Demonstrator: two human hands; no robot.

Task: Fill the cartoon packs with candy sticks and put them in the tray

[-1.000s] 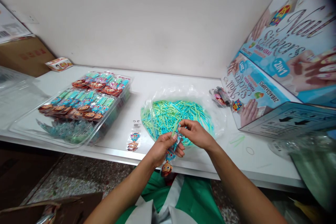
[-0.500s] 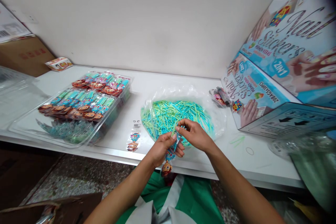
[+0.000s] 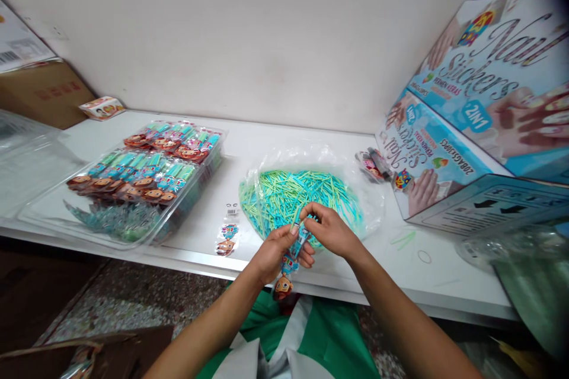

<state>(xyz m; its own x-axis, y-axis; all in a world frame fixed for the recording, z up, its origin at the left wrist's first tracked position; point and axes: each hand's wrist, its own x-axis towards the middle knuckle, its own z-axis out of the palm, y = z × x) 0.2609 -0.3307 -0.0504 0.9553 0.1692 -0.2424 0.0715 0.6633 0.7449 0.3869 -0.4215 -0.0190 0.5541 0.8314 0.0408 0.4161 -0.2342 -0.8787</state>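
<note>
My left hand (image 3: 273, 251) is closed around a small clear packet (image 3: 288, 269) with a cartoon face at its lower end. My right hand (image 3: 326, 228) pinches the packet's top end, where thin green and blue sticks poke in. Both hands hover over the near edge of the white table (image 3: 267, 142), just in front of an open plastic bag heaped with green and blue sticks (image 3: 297, 192). A single flat packet (image 3: 226, 238) lies on the table to the left of my hands.
A clear tray (image 3: 133, 189) of filled cartoon packets sits at the left. Large blue "Nail Stickers" boxes (image 3: 466, 112) stand at the right, with small packets (image 3: 372, 164) beside them. A brown carton (image 3: 42, 92) and a small box (image 3: 101, 108) are at far left. A rubber band (image 3: 424, 256) lies right.
My right hand has dropped slightly and closed in on the packet's top; the left hand keeps its hold. Nothing else has moved.
</note>
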